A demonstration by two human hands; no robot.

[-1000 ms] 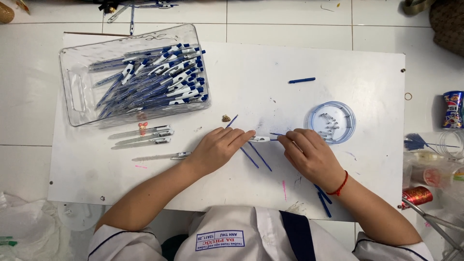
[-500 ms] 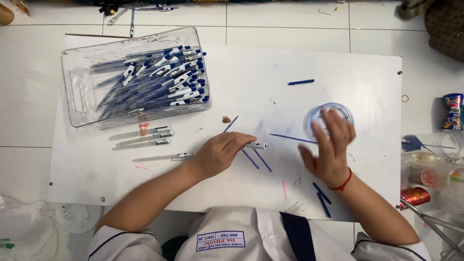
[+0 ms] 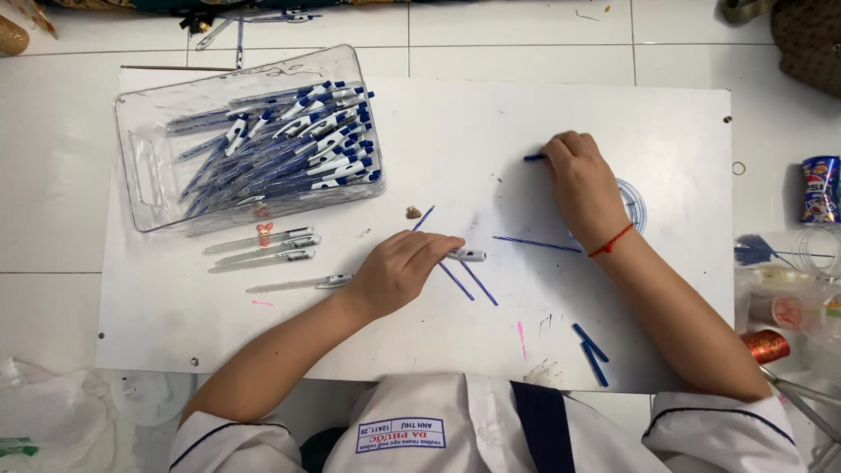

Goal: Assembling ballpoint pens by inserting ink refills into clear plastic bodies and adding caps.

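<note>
My left hand point(image 3: 405, 267) rests on the white board point(image 3: 455, 123), closed around a clear pen barrel point(image 3: 467, 256) whose tip sticks out to the right. My right hand point(image 3: 580, 182) has reached to the far right of the board and pinches a short blue pen cap point(image 3: 533, 158). It covers most of a small round clear dish point(image 3: 634, 203). Thin blue refills point(image 3: 536, 243) lie between the hands, with two more point(image 3: 468, 282) just below the left hand.
A clear plastic bin point(image 3: 149, 166) holding several blue-and-white pens stands at the back left. Empty clear pen barrels point(image 3: 263, 247) lie in front of it. Two blue caps point(image 3: 591, 352) lie near the front edge. A can point(image 3: 820, 189) and spools stand on the floor to the right.
My right hand left the pen barrel, passed over the round dish and reached farther back to the blue cap. My left hand stayed in place with the barrel.
</note>
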